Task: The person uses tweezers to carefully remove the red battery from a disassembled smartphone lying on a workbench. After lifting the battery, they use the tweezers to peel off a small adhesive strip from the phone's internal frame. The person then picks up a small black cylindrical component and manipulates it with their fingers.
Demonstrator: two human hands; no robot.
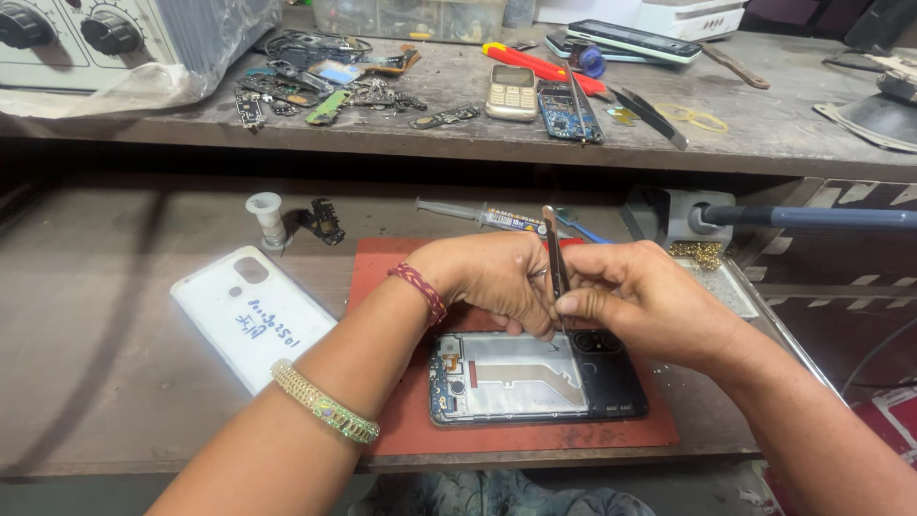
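Observation:
An opened smartphone (521,377) with its back cover off lies on a red work mat (535,435). Its metal shield and circuit board show. My right hand (640,301) pinches metal tweezers (554,253), whose tips point down at the phone's upper edge near the camera module. My left hand (492,277) rests curled over the phone's top edge, its fingers pressed against the tweezers and the phone frame. A red thread band and a gold bangle circle my left forearm.
A white phone back cover (250,315) lies left of the mat. Behind it are a small white bottle (266,218), a syringe (478,216) and a soldering stand (683,215). The upper shelf holds a keypad phone (511,93), circuit boards, a red screwdriver and loose parts.

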